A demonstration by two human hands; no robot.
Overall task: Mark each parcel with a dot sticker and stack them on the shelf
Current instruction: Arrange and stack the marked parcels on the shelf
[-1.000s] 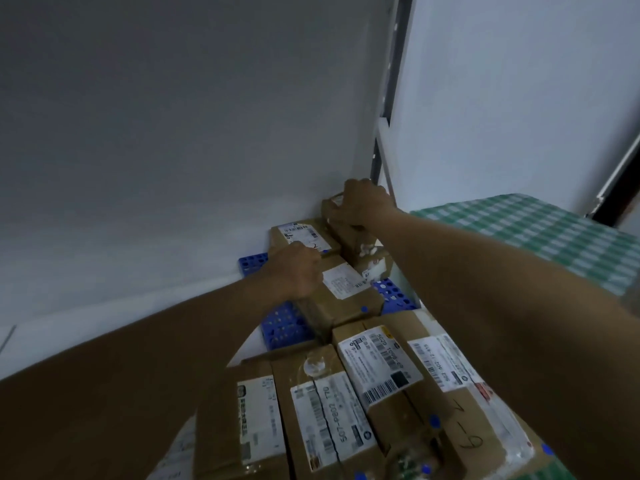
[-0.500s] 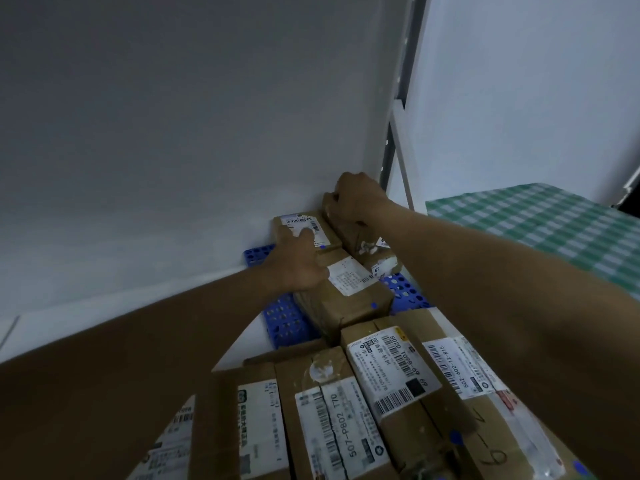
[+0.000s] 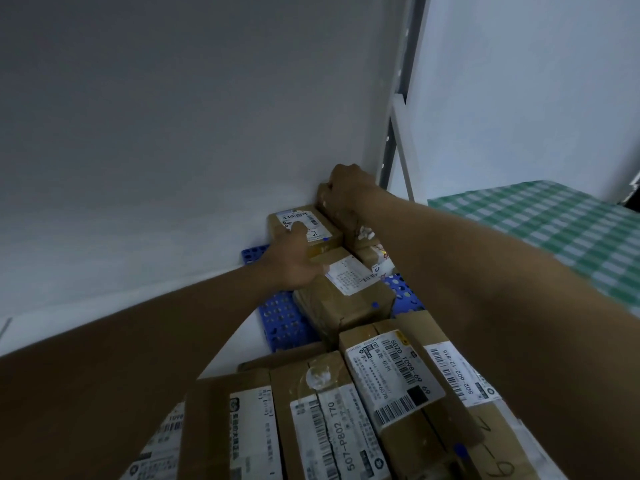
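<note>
Brown cardboard parcels with white labels lie in a row on a blue perforated mat (image 3: 281, 322) on the shelf. My left hand (image 3: 296, 259) holds the near corner of the back parcel (image 3: 330, 233), with one digit lying on its label. That parcel has a blue dot sticker (image 3: 325, 239). My right hand (image 3: 346, 183) is curled over the top of the corner parcel (image 3: 349, 223), which leans against the white wall. The middle parcel (image 3: 346, 306) lies just behind my left wrist and also carries a blue dot (image 3: 374, 304).
Several larger labelled parcels (image 3: 391, 393) fill the foreground below my arms. A grey shelf upright (image 3: 390, 143) stands at the right of the corner. A table with a green checked cloth (image 3: 554, 230) lies beyond it on the right. White wall closes the left and back.
My left hand has moved forward from the middle parcel onto the back parcel's label. My right hand has stayed on the corner parcel. The view has come closer.
</note>
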